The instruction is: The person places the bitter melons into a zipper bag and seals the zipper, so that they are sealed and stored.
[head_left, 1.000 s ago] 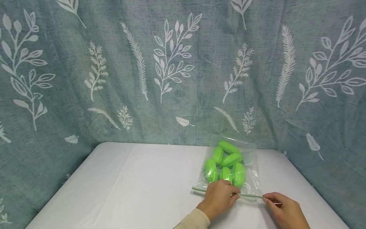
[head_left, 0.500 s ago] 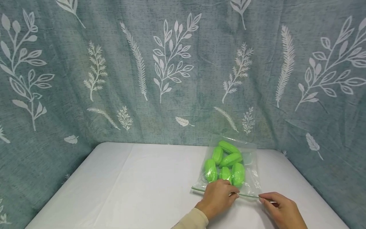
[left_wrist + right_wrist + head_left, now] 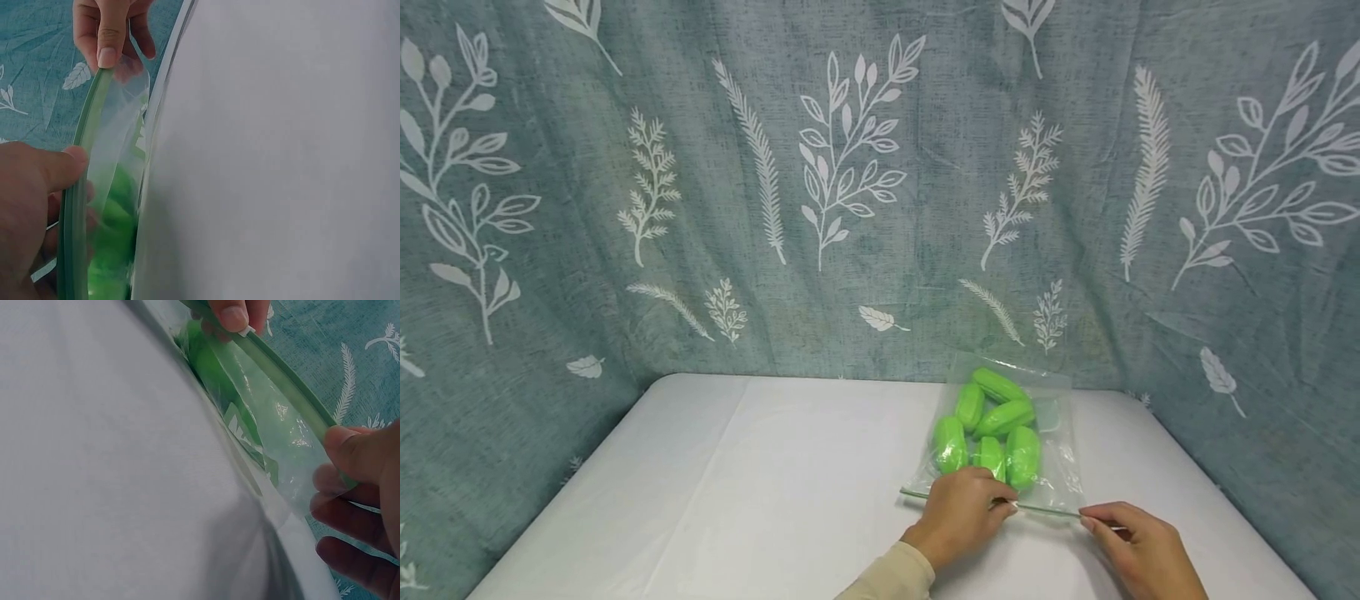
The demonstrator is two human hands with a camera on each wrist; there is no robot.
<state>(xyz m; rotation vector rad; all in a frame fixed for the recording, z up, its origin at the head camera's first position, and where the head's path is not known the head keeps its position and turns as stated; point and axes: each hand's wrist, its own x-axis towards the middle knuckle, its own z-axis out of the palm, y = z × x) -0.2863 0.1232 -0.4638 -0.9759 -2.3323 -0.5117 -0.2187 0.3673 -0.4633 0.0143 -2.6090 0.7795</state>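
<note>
A clear zip-top bag (image 3: 1060, 450) with a green zip strip (image 3: 1052, 510) lies on the white table, its zip edge toward me. Several bright green oblong pieces (image 3: 1006, 417) show through the plastic. My left hand (image 3: 966, 508) pinches the strip near its middle, thumb on top and fingers below. A small white slider (image 3: 247, 331) shows at that thumb in the right wrist view. My right hand (image 3: 1142, 542) pinches the strip's right end between thumb and index finger, and its other fingers (image 3: 356, 565) hang loosely curled. In the left wrist view the strip is raised off the table.
The white-covered table (image 3: 760, 483) stretches out to the left of the bag. Behind and along both sides hangs a blue-green curtain (image 3: 925, 208) with white leaf prints. The bag's far edge reaches the table's back edge.
My left hand has slid left along the zip strip. My right hand shifted slightly left to the strip's end, then stayed there. The bag and green pieces stay nearly in place.
</note>
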